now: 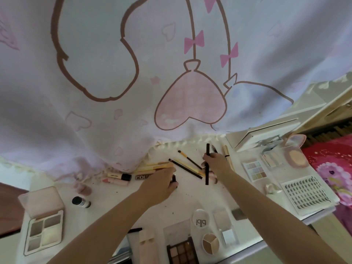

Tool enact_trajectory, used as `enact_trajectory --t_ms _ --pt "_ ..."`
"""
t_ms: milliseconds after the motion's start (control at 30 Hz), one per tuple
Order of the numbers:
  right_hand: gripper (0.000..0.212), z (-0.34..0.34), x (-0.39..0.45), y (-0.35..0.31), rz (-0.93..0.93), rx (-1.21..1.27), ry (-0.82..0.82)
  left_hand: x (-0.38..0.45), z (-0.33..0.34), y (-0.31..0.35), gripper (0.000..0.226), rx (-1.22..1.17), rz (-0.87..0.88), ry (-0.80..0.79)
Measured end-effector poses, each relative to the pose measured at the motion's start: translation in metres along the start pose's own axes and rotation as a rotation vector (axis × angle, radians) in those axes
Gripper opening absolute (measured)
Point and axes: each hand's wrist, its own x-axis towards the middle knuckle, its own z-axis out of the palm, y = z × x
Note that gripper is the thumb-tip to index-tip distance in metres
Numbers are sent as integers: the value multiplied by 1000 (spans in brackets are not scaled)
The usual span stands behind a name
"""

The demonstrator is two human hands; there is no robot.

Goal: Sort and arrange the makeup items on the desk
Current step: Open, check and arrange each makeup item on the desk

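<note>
1. While my right hand (pixel 214 163) pinches the slim black makeup pencil (pixel 207 164) upright above the white tabletop (pixel 190 195), it should feel light, stiff and slippery; mid-shaft suits it.
2. My left hand (pixel 162 185) curls over loose yellow-handled brushes (pixel 152 167); whether it grips any, I cannot tell.

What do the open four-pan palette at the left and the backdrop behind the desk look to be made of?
The four-pan palette: likely plastic, since its raised lid is translucent, frosted pink, and the case edges look moulded. The backdrop: thin printed fabric, which hangs in soft folds and lets light through.
</note>
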Motion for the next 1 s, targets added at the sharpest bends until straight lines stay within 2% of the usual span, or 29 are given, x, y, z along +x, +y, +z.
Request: enact_trajectory --t_ms 100,200,433,600,767,833,900,1000 --pt "21 -24 28 -1 -105 -612 124 1 1 -16 45 43 -44 -5" --pt "25 -43 49 7 -117 -881 178 -1 3 -29 39 109 -89 -3" --pt "47 -46 60 13 -110 -1130 273 -1 7 -56 31 140 -116 -23" --pt "27 -43 60 15 -88 -1208 205 0 13 -66 30 171 -116 10" --pt "25 -43 55 14 -117 -1245 206 -4 16 -69 35 245 -96 47" --pt "27 -41 53 10 -176 -1285 231 -5 17 -72 37 269 -97 64" --pt "25 -33 49 4 -312 -1339 245 -7 19 -76 38 290 -89 63" --pt "23 -4 32 -3 -537 -1396 139 -12 21 -81 40 340 -80 66"
